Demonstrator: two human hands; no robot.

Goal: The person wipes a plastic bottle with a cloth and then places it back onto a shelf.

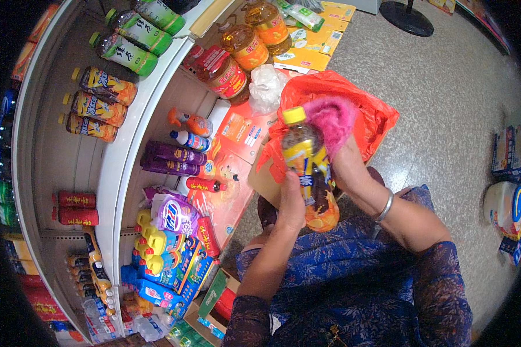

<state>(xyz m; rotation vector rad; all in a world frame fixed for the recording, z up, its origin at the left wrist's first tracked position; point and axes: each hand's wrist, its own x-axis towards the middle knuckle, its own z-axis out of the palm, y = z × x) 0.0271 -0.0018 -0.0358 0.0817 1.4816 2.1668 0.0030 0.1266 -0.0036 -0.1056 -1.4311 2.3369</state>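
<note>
My left hand (pixel 292 203) grips the lower half of a plastic bottle of iced tea (pixel 306 173) with a yellow cap and an orange-and-yellow label. The bottle is tilted, cap pointing away from me. A bright pink cloth (pixel 335 117) is wrapped over the fingers of my right hand (pixel 345 158), which hides them. The cloth lies against the bottle's upper right side, just below the cap. Beneath both hands a red plastic bag (pixel 373 112) spreads wide over a cardboard box (pixel 267 178); what the bag holds is hidden.
On the left, a white shelf (pixel 134 104) carries green tea bottles (pixel 126 54), iced tea bottles (pixel 97 115) and red bottles (pixel 76 208). Below it stand large cooking oil bottles (pixel 245 47), purple bottles (pixel 176 158) and detergent packs (pixel 171 214). A white tub (pixel 501 208) sits on the floor at right.
</note>
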